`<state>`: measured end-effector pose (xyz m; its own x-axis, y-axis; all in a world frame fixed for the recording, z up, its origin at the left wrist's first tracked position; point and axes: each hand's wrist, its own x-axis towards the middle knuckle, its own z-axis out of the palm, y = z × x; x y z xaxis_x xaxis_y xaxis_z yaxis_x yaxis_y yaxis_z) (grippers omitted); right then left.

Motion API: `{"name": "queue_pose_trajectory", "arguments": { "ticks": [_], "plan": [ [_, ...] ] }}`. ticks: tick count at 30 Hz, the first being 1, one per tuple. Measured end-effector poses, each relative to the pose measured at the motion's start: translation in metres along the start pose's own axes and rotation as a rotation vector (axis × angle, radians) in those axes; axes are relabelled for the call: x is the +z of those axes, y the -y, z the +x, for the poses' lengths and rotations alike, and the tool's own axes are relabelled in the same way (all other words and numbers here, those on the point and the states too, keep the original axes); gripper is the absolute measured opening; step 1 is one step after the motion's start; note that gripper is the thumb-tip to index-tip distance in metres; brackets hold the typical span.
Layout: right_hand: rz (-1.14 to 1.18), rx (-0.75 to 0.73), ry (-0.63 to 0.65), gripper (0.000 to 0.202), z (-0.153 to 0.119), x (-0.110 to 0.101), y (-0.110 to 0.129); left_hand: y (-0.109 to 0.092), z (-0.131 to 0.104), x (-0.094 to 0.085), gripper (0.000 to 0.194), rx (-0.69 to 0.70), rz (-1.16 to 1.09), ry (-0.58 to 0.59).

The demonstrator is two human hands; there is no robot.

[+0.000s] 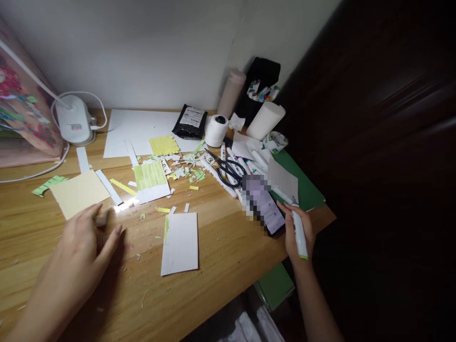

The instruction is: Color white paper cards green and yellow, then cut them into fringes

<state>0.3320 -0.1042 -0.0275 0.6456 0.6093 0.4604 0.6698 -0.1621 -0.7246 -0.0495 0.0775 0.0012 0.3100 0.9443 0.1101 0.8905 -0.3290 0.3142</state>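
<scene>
My right hand [302, 240] grips a white marker [300, 235] with a lime-green end, held over the right edge of the table beside a phone [265, 206] that is partly pixelated. My left hand [83, 242] rests low over the table at the left, its fingers loosely bent and the thumb apart, with nothing seen in it. Just beyond its fingers lies a pale yellow paper square [80, 192]. Between my hands is a white card [181, 243] with a light green streak along its upper left edge. Farther back, another card [151, 180] is mostly coloured in green strokes.
Black-handled scissors [228, 168] lie on a heap of white markers. Paper scraps [188, 168] litter the middle. Along the wall stand a thread spool [216, 132], a white roll [265, 121], a black pen holder [261, 78] and a white charger [75, 121] with cables.
</scene>
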Motion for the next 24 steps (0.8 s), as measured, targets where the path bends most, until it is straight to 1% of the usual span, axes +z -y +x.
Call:
{"name": "queue_pose_trajectory", "arguments": {
  "ticks": [8, 12, 16, 18, 20, 24],
  "plan": [
    [-0.047, 0.009, 0.014, 0.023, 0.000, -0.001, -0.003, 0.001, 0.001, 0.001, 0.076, 0.013, 0.004, -0.019],
    [-0.012, -0.059, 0.002, 0.021, -0.003, -0.002, -0.004, 0.008, -0.001, 0.006, 0.075, 0.036, 0.011, -0.048],
    [0.031, -0.105, -0.001, 0.021, -0.003, -0.002, -0.005, 0.012, -0.001, 0.010, 0.073, 0.055, 0.010, -0.049],
    [0.014, -0.115, 0.007, 0.028, -0.001, -0.002, -0.004, 0.013, -0.001, 0.011, 0.073, 0.053, 0.009, -0.057],
    [0.006, -0.088, 0.043, 0.041, 0.001, -0.002, -0.001, 0.014, -0.001, 0.012, 0.073, 0.047, 0.010, -0.063],
    [-0.010, 0.058, 0.175, 0.067, 0.004, 0.003, 0.013, 0.015, -0.001, 0.013, 0.073, 0.035, 0.007, -0.054]
  ]
}}
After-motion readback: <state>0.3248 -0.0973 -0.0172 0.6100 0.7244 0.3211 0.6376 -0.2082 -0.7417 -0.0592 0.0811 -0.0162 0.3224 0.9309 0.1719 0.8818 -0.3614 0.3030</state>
